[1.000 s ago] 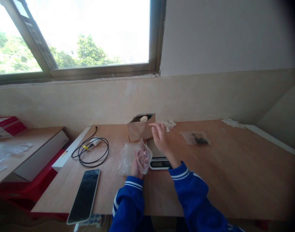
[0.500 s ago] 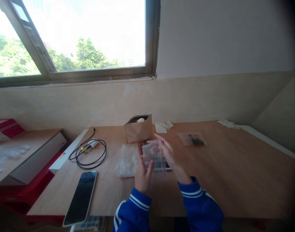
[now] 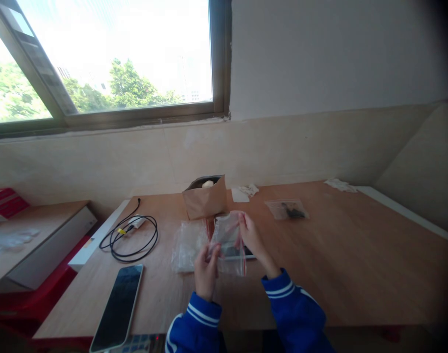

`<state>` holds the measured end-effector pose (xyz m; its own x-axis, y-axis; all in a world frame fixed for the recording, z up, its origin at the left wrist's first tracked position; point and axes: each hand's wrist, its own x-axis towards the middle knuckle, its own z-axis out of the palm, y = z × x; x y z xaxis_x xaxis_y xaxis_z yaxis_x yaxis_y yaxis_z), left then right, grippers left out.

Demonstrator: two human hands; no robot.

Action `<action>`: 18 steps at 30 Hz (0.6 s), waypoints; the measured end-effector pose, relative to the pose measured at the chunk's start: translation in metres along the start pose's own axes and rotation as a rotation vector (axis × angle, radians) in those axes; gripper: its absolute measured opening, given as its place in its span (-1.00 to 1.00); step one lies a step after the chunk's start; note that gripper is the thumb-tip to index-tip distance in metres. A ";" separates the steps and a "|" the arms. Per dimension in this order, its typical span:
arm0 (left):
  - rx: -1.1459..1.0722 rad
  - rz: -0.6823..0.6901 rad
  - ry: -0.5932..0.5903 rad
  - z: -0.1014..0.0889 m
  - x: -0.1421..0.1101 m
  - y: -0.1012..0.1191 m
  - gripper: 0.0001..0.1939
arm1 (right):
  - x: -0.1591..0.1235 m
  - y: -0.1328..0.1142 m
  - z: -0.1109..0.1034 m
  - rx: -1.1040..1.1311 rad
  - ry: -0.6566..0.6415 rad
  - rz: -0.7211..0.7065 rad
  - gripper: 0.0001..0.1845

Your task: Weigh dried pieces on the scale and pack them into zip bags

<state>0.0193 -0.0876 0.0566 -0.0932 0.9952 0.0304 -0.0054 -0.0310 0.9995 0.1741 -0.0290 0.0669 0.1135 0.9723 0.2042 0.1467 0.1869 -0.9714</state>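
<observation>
Single head view looks forward and down, close over the table (image 3: 356, 274).

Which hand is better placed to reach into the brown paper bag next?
Probably the right hand: it pinches the clear zip bag's far edge, nearer the brown paper bag. The left hand holds the near edge, farther back.

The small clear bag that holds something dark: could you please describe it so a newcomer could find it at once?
Start at the wooden table under the window. Right of the brown paper bag, past the crumpled white tissue, the zip bag with dark contents lies flat and alone. Unlike the bag in the hands, nobody is touching it.
</observation>
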 end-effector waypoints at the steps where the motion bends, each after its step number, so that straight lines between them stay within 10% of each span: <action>1: -0.006 -0.002 0.013 -0.004 0.001 0.000 -0.53 | 0.004 0.006 -0.004 -0.020 -0.006 -0.045 -0.41; 11: 0.230 0.058 0.412 -0.060 0.025 -0.019 -0.44 | 0.032 0.115 -0.106 -0.826 0.492 -0.183 -0.48; 18: 0.955 0.244 0.722 -0.056 0.025 -0.033 -0.13 | 0.027 0.134 -0.118 -1.228 0.413 -0.012 -0.57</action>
<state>-0.0385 -0.0673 0.0241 -0.5223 0.6834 0.5101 0.7949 0.1735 0.5814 0.3126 0.0060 -0.0433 0.3669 0.8152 0.4481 0.9251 -0.2692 -0.2676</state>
